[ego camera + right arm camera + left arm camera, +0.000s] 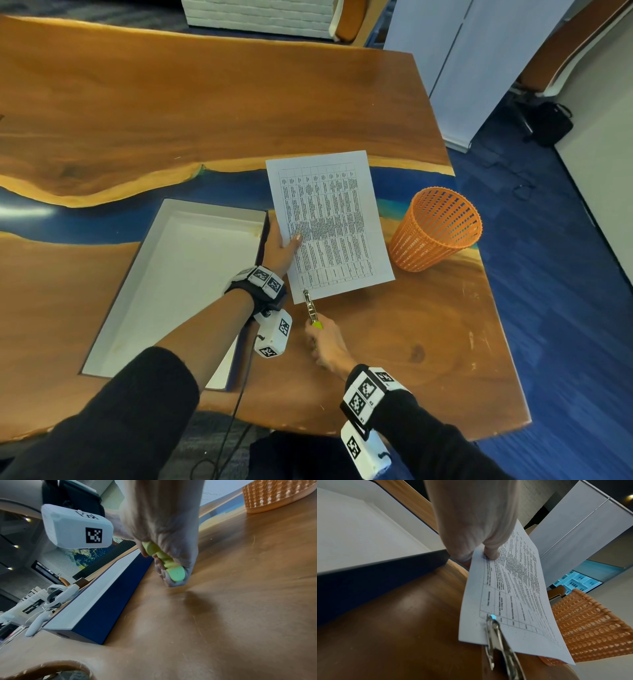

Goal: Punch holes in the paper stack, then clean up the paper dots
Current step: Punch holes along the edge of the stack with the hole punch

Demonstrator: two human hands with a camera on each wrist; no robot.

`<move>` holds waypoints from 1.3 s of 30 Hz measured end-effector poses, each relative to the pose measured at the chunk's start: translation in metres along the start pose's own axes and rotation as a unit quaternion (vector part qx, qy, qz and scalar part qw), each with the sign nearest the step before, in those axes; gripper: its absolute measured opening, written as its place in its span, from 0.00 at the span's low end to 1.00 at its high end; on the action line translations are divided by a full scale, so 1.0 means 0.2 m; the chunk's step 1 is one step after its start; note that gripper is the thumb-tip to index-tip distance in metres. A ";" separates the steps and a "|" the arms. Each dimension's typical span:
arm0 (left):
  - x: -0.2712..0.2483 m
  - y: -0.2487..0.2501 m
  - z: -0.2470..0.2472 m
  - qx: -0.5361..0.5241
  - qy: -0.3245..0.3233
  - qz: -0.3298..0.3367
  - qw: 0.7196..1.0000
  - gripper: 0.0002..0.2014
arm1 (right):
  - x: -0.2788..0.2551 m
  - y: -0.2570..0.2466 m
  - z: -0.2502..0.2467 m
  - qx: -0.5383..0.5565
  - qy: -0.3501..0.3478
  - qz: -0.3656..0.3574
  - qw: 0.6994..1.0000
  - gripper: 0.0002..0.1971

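paper stack, lifted off the tabletop in our left hand, pinched at its side edge so the near corner sat free inside the punch, whose green handles our right hand gripped closed-fisted; orange basket nearby, presumably for dots.

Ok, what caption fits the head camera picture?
Left hand holds the paper while right hand squeezes the hole punch.

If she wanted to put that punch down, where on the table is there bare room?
Bare wood lies right of her right hand, below the orange basket; more beyond the blue strip. It is crowded where the paper stack, hole punch, left hand and white tray meet.
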State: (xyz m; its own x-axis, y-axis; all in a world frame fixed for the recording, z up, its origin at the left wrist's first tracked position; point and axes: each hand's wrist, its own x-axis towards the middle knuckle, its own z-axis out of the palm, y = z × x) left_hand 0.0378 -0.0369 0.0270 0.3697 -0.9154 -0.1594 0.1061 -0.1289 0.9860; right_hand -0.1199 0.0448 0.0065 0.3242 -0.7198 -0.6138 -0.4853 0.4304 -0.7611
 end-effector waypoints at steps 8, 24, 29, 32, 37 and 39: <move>0.00 -0.02 0.02 -0.002 0.000 -0.003 1.000 0.26 | 0.00 0.03 -0.01 -0.015 0.013 0.000 1.000 0.08; 0.03 -0.02 0.01 -0.012 0.018 0.017 1.000 0.31 | -0.01 0.02 -0.03 0.030 0.036 -0.049 0.998 0.10; 0.03 -0.02 -0.01 -0.018 0.027 0.027 0.999 0.31 | -0.04 0.01 -0.04 0.051 0.042 -0.116 0.991 0.28; 0.03 -0.03 -0.02 -0.025 0.028 0.031 0.999 0.31 | -0.05 0.00 -0.05 0.044 0.033 -0.142 0.988 0.34; 0.04 -0.03 -0.03 -0.024 0.032 0.027 0.999 0.30 | -0.05 0.00 -0.05 0.043 0.032 -0.174 0.983 0.34; 0.04 -0.03 -0.03 -0.020 0.031 0.032 0.999 0.28 | -0.04 0.01 -0.04 0.050 0.040 -0.179 0.982 0.35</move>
State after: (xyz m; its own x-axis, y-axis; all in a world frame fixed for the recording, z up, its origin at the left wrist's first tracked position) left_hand 0.0457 -0.0416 0.0200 0.4330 -0.8959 -0.0995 0.1166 -0.0538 0.9917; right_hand -0.1297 0.0463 0.0119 0.3919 -0.8737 -0.2882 -0.2690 0.1908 -0.9441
